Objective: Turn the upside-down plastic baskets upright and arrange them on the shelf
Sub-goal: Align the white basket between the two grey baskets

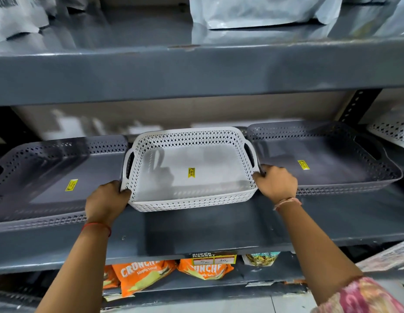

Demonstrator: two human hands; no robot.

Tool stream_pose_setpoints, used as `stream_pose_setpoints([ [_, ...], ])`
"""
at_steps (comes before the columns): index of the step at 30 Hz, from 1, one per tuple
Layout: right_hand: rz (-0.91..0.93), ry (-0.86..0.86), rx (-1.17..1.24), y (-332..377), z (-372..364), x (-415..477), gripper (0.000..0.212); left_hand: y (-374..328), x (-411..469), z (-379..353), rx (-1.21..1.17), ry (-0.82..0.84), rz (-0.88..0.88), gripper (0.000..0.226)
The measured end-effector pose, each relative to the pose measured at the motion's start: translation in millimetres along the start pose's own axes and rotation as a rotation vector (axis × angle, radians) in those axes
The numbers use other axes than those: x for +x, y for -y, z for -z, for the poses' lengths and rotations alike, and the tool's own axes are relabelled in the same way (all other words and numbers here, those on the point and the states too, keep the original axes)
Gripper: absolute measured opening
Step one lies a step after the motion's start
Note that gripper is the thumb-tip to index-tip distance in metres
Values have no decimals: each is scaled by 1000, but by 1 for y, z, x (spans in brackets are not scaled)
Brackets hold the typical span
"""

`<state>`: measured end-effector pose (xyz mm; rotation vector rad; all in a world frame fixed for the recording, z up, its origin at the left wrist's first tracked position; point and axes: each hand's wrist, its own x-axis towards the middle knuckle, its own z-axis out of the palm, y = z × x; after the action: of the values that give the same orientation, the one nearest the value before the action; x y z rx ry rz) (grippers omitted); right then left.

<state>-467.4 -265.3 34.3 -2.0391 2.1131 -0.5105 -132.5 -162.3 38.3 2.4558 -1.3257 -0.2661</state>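
A white perforated plastic basket (185, 201) stands upright in the middle of the grey metal shelf (207, 231), with a yellow price sticker inside. My left hand (107, 199) grips its front left corner and my right hand (275, 182) grips its front right corner. A grey basket (45, 177) sits upright to its left, and another grey basket (345, 163) sits upright to its right. Both grey baskets carry yellow stickers and touch or nearly touch the white one.
A further white basket (393, 129) lies tilted at the far right behind the perforated upright post (356, 107). The shelf above (196, 71) holds silver pouches. Orange snack bags (138, 276) fill the shelf below.
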Motion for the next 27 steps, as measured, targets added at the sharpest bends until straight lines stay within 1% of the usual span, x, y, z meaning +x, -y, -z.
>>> stream_pose_setpoints([
  [2, -1, 2, 14, 3, -1, 5, 23, -2, 8, -1, 11, -3, -10, 49],
  [10, -7, 36, 31, 6, -1, 17, 26, -9, 17, 0, 33, 5, -2, 54],
  [15, 9, 150, 50, 3, 4, 16, 29, -10, 13, 1, 31, 34, -14, 56],
  [17, 15, 164, 48, 1, 6, 10, 31, -8, 8, 1, 13, 26, -22, 54],
  [19, 11, 136, 37, -2, 8, 0, 30, -5, 2, 0, 10, 19, -26, 48],
  [22, 3, 83, 23, -4, 13, -13, 29, -4, -4, 0, 11, 12, -12, 30],
  [23, -1, 70, 23, -5, 12, -22, 29, -1, -9, 1, 9, 11, -15, 27],
  [27, 7, 25, 11, -10, 12, -42, 29, 2, -24, 3, 19, 7, -42, 26],
])
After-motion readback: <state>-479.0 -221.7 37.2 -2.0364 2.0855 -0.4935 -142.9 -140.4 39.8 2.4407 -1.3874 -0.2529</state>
